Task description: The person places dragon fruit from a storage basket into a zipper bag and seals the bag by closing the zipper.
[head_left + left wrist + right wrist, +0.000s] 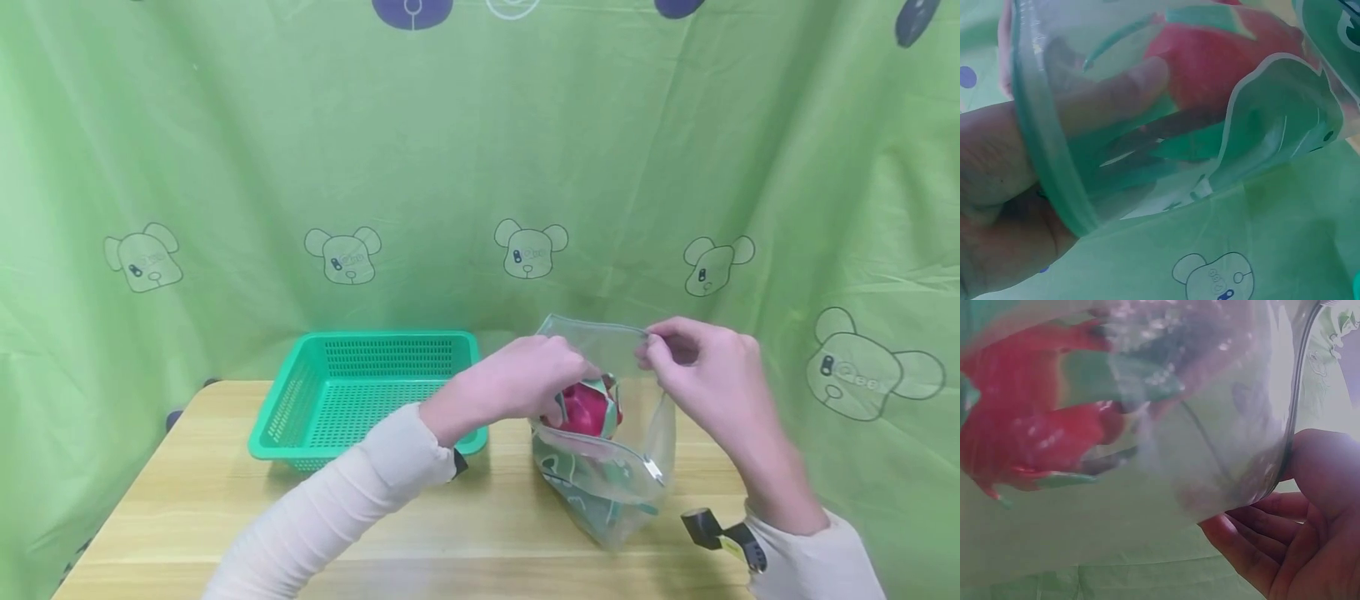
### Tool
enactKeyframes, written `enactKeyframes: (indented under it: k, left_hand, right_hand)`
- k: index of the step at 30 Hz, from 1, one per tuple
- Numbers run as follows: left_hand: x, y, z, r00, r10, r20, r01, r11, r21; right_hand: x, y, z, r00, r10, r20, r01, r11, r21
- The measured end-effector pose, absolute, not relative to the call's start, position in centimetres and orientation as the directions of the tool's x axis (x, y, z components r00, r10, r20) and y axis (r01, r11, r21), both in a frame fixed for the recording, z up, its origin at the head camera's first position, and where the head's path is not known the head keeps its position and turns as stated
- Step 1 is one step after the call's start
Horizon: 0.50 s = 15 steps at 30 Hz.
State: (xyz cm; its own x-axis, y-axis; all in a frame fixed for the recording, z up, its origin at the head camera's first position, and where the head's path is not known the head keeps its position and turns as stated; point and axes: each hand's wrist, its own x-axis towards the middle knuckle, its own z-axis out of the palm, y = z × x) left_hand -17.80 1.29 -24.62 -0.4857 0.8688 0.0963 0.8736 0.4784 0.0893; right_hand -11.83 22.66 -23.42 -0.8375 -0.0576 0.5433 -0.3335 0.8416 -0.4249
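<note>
A red dragon fruit (587, 410) with green scales sits in the mouth of a clear zip bag (592, 483) that has a green printed front. My left hand (534, 379) reaches into the bag and holds the fruit; in the left wrist view its thumb lies against the red skin (1204, 65) behind the plastic. Some of its fingers are hidden by the fruit and the bag. At the bag's right corner, my right hand (708, 367) pinches the rim between thumb and fingers. The bag's white zip slider (653, 468) hangs on the near edge of the opening.
A green plastic basket (267, 400) with slotted walls stands on the wooden table (420, 533), left of the bag. Behind the table hangs a green curtain (435, 167) printed with bear heads. A dark wrist device (723, 537) sits at my right cuff.
</note>
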Motion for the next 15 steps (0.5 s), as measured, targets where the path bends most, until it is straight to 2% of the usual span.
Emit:
enactKeyframes:
  k: [15]
  left_hand:
    - [-17.6, 2.6, -26.1, -0.542, 0.835, 0.092, 0.839, 0.545, -0.010]
  right_hand:
    - [-11.5, 23.2, -23.5, -0.824, -0.059, 0.563, -0.348, 0.837, -0.421]
